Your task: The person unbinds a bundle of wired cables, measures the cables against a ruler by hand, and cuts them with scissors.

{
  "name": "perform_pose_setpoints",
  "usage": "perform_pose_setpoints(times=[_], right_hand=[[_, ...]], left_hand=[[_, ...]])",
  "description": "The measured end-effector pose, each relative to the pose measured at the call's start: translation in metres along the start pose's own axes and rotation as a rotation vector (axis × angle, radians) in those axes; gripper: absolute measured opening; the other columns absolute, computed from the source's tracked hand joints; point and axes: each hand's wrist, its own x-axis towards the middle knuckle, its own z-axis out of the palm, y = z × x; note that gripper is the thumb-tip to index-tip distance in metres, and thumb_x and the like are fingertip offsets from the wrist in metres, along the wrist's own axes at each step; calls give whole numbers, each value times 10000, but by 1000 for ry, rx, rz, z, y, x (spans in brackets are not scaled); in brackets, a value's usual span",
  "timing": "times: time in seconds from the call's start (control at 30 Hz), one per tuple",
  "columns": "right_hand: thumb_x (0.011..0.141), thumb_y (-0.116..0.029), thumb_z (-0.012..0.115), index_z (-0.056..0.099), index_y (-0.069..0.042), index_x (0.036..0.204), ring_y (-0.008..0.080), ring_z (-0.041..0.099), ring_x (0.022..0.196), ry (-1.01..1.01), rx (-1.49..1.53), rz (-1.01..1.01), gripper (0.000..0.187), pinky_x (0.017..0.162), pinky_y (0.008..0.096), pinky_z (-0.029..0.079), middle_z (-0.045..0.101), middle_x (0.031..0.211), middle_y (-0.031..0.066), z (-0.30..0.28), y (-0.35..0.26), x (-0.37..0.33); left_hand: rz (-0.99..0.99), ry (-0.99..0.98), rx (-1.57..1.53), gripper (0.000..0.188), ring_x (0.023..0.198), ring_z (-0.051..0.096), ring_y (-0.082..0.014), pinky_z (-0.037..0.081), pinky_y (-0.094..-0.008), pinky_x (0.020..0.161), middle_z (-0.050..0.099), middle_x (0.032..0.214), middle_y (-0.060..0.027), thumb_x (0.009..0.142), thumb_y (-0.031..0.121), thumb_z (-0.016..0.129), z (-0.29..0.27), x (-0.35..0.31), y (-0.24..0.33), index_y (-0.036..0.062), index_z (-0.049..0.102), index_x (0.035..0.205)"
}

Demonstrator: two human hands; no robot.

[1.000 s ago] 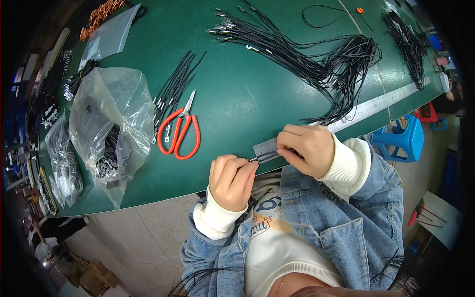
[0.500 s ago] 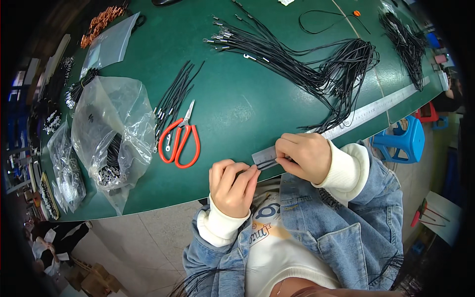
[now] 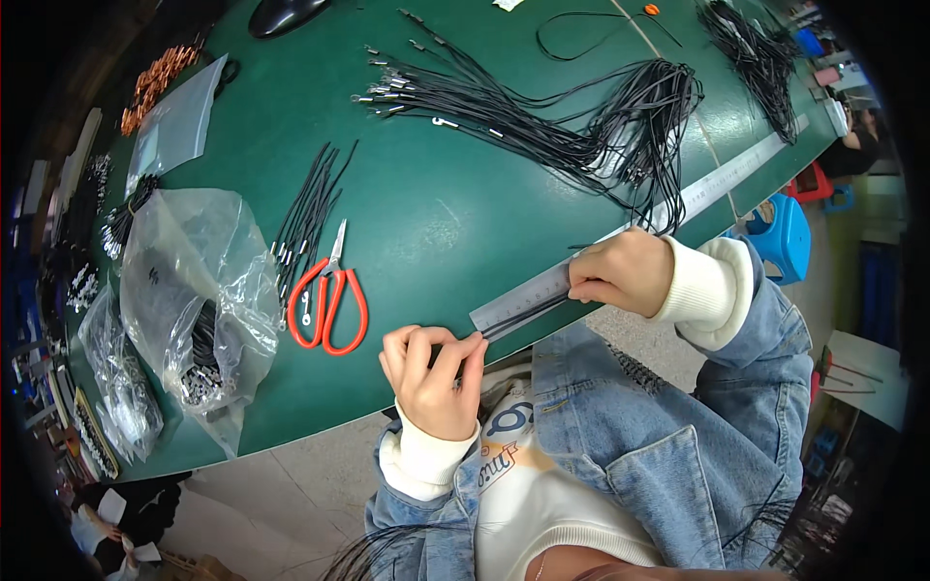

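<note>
A doubled black cord (image 3: pixel 523 317) runs between my hands along the near end of a long steel ruler (image 3: pixel 542 289), close to the table's front edge. My left hand (image 3: pixel 431 381) pinches the cord's left end between thumb and forefinger, just off the ruler's end. Farther right, my right hand (image 3: pixel 623 274) is closed on the cord over the ruler, its knuckles hiding the rest of that end. Left of my hands lie red-handled scissors (image 3: pixel 329 308), blades pointing away, beside a small bundle of short black cords (image 3: pixel 315 208).
Beyond the ruler spreads a large bunch of black cords (image 3: pixel 581 136) with metal ends, overlapping the ruler. Clear plastic bags (image 3: pixel 199 290) with cords and fittings stand at the left. Another black bunch (image 3: pixel 751 73) lies far right. A blue stool (image 3: pixel 780 237) is beside the table.
My right hand has slid right along the ruler, away from my left hand, so more of the cord shows between them. The whole view has also shifted.
</note>
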Motion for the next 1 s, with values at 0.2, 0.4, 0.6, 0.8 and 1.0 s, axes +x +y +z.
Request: perform_pose_setpoints(times=[0.2, 0.4, 0.6, 0.8, 1.0], right_hand=[[844, -210, 610, 623, -41, 781, 240, 620, 595, -61, 46, 54, 181, 564, 318, 485, 625, 650, 94, -8, 4, -5], [844, -208, 611, 621, -35, 771, 245, 610, 556, -114, 37, 80, 188, 529, 328, 465, 614, 619, 96, -13, 14, -8], [820, -171, 614, 619, -34, 755, 233, 613, 552, -55, 49, 89, 152, 528, 323, 464, 616, 617, 86, -12, 14, -9], [800, -165, 620, 620, -28, 756, 233, 609, 543, -114, 68, 185, 144, 521, 325, 459, 610, 603, 86, -16, 11, -8], [800, -179, 624, 626, -19, 738, 234, 601, 525, -171, 36, 218, 172, 513, 332, 454, 598, 582, 98, -21, 8, 0]], left_hand=[[-6, -5, -11, 143, 808, 456, -250, 371, -347, 761, 523, 762, -58, 651, -14, 720, 2, 0, -2, 42, 664, 771], [-21, -12, -5, 133, 808, 452, -249, 368, -347, 768, 513, 754, -55, 658, -8, 717, 1, 0, 0, 43, 660, 767], [-14, -17, -11, 133, 806, 451, -247, 365, -351, 774, 513, 753, -56, 664, 2, 720, 1, 0, -2, 47, 657, 772], [-7, -22, -11, 131, 805, 450, -247, 364, -350, 775, 514, 755, -55, 672, 4, 720, 2, 0, -3, 51, 659, 778], [-5, -25, -5, 119, 802, 448, -243, 360, -343, 769, 513, 750, -55, 688, 9, 716, 2, 0, -3, 50, 660, 785]])
